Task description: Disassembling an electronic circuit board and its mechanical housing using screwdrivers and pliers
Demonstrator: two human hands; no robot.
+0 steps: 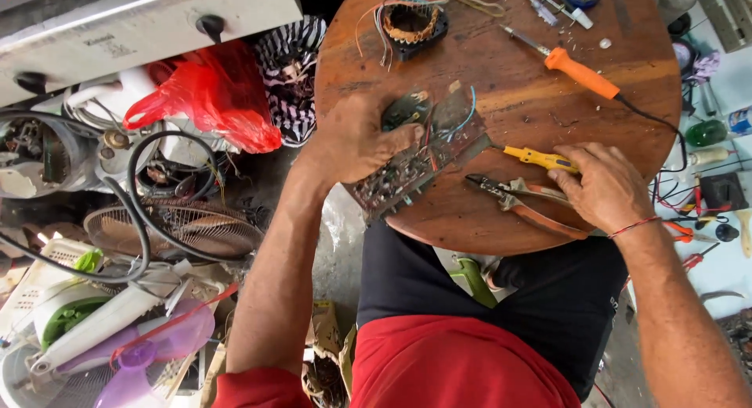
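On the round wooden tabletop [548, 102], your left hand [352, 142] clamps its fingers around the circuit board [415, 161], tilting it off the near edge for access, while your right hand [603, 185] pinches the yellow-handled screwdriver [540, 157] above the pliers [521, 200], orange soldering iron [580, 71] parked clear behind.

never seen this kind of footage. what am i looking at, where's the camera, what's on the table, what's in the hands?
One picture, taken by a camera worn on a person's head, looking down at their own bare hands over a round wooden table. No machine is involved.

The left hand grips a circuit board with loose wires. The right hand rests on the table at a yellow-handled tool, whose tip meets the board's edge.

Also on the table: pliers, an orange-handled soldering iron and a copper-wound motor coil. Beside the table lie fan parts and a red plastic bag.
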